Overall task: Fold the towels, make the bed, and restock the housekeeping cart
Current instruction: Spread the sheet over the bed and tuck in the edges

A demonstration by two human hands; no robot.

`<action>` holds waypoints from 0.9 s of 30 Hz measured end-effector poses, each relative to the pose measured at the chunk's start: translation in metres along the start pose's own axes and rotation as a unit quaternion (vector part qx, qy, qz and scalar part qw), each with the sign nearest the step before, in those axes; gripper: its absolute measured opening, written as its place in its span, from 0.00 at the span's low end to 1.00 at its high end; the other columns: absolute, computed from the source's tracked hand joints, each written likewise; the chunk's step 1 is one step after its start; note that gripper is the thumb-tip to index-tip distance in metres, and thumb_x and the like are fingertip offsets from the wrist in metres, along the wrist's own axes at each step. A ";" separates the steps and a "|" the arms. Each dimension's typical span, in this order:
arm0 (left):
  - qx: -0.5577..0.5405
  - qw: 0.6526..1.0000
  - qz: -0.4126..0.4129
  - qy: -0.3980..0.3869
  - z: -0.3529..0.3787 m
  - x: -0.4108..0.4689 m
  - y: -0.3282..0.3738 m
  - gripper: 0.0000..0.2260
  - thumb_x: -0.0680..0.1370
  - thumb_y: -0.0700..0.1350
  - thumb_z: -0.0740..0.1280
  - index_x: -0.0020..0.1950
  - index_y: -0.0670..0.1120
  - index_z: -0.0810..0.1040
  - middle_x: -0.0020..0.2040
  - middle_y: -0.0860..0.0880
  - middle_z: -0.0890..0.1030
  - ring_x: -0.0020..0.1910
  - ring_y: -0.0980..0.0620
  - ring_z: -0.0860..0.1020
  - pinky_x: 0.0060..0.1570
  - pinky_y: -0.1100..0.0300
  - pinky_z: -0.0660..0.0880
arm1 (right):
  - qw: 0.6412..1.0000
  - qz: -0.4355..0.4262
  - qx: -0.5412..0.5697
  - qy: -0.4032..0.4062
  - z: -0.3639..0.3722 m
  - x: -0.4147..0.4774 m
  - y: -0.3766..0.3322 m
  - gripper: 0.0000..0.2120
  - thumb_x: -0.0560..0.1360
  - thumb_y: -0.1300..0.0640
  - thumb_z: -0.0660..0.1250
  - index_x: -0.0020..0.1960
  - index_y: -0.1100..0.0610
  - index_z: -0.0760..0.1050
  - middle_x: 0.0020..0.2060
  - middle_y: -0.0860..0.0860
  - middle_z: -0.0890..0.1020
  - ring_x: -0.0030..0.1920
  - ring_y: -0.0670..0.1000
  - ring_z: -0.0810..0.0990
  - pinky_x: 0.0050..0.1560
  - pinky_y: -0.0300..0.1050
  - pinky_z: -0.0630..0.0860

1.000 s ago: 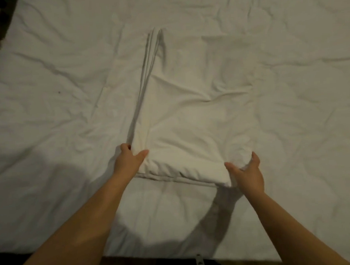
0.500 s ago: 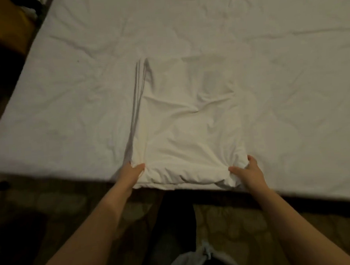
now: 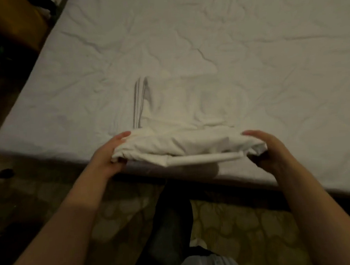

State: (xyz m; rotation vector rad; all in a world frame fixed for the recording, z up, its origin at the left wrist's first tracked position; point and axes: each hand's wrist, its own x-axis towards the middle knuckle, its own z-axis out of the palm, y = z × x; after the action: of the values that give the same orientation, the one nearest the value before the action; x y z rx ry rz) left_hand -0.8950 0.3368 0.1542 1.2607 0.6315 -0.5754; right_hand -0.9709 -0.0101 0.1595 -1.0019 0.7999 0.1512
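A folded white cloth [image 3: 183, 144] is lifted at its near end above the front edge of the bed [image 3: 246, 46], while its far part still lies on the wrinkled white sheet. My left hand [image 3: 108, 155] grips the near left corner, thumb on top and fingers underneath. My right hand [image 3: 267, 147] grips the near right corner the same way. The cloth's layered edges show as grey lines along its left side.
The bed's front edge runs diagonally from the left down to the right. Below it lies a patterned yellowish floor [image 3: 247, 230] with my dark trouser leg [image 3: 171, 224] in the middle. A brown piece of furniture [image 3: 9, 21] stands at the upper left.
Both hands have closed on the near corners and raised the near end of the cloth off the bed, drawing it toward the bed's edge. The view has pulled back.
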 end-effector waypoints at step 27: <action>0.736 0.561 0.377 -0.043 0.128 0.271 0.017 0.21 0.79 0.49 0.54 0.71 0.49 0.70 0.71 0.47 0.71 0.70 0.47 0.66 0.69 0.49 0.54 | 0.578 -0.263 -0.771 0.045 0.122 0.275 0.014 0.25 0.79 0.45 0.50 0.74 0.51 0.63 0.72 0.53 0.68 0.73 0.56 0.63 0.71 0.50 0.50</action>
State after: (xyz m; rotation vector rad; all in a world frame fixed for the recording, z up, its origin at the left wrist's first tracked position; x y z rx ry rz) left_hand -0.6781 0.2016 -0.0035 2.8120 -0.8233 -0.3216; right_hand -0.7173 0.0303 0.0025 -2.9115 0.2191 0.2864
